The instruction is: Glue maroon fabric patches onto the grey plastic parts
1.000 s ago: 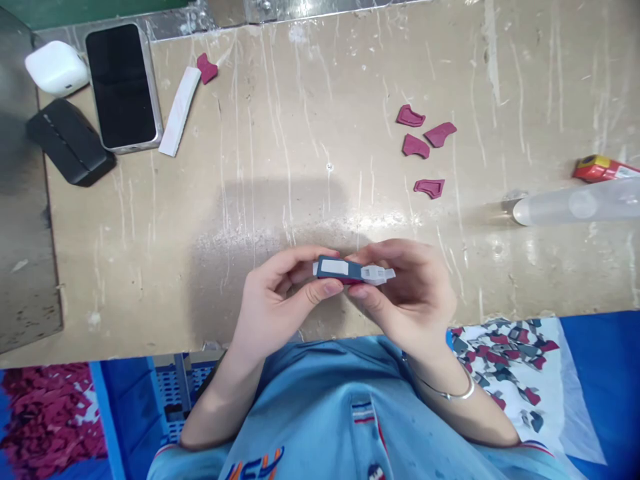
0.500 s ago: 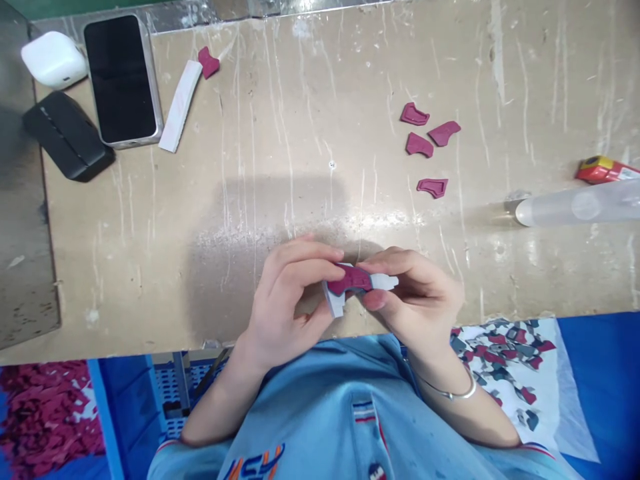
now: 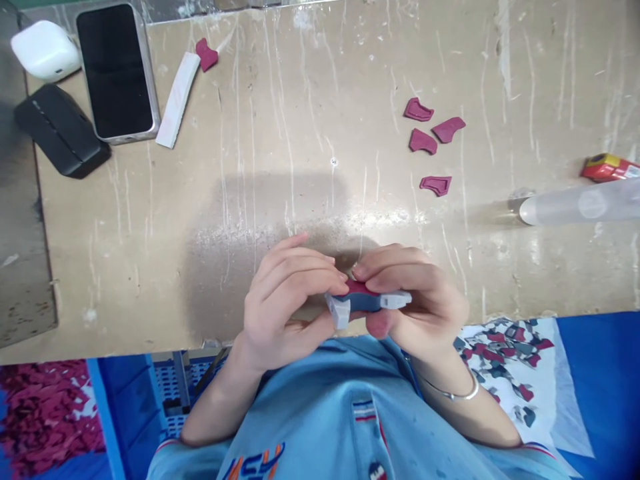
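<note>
Between my two hands, just over the table's near edge, is a small plastic part [image 3: 365, 302] with a maroon top, a blue-grey side and light grey ends. My left hand [image 3: 285, 303] pinches its left end, fingers on top and thumb below. At the other end, my right hand [image 3: 417, 297] grips it with fingertips on the maroon face and thumb underneath. Fingers hide much of the maroon surface. Beyond my right hand lie several loose maroon pieces, among them one piece [image 3: 436, 185] nearest to it and another [image 3: 423, 141] farther back.
At the back left are a phone [image 3: 117, 73], a white case [image 3: 46, 50], a black box [image 3: 63, 130], a pale strip [image 3: 179, 100] and a maroon piece [image 3: 206, 55]. A translucent bottle [image 3: 580, 203] lies right. Below, maroon pieces [image 3: 45, 420] and assembled parts [image 3: 510, 347] fill blue containers.
Both hands have tipped the part, so its blue-grey side now faces me and less of the maroon top shows. My fingers have closed in over the top. The view has shifted slightly.
</note>
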Available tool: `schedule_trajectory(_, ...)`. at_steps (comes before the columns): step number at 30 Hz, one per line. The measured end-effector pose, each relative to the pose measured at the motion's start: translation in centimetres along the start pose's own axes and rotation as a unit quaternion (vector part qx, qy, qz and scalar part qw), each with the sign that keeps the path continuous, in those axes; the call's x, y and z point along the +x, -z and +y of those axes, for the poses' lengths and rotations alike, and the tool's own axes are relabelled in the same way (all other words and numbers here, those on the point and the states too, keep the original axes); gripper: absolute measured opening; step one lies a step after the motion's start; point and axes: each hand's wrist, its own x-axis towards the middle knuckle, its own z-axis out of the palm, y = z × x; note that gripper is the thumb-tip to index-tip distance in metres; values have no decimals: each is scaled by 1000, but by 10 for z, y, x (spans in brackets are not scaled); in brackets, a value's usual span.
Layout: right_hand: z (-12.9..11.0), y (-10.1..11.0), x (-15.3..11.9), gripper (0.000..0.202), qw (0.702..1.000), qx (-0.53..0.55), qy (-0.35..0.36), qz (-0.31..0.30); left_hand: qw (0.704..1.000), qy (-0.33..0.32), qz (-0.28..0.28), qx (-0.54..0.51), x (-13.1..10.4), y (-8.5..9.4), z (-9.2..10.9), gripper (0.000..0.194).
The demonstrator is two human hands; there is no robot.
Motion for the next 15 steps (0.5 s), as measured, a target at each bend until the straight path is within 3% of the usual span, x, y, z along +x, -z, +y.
schedule_trajectory(9, 1, 4, 2, 18, 999, -31, 12, -32, 999, 27, -32, -18, -1, 0, -1, 25)
schedule_trajectory(15, -2, 5, 2, 27, 999, 31, -23, -28, 993, 52, -54, -95, 0, 2, -1, 25)
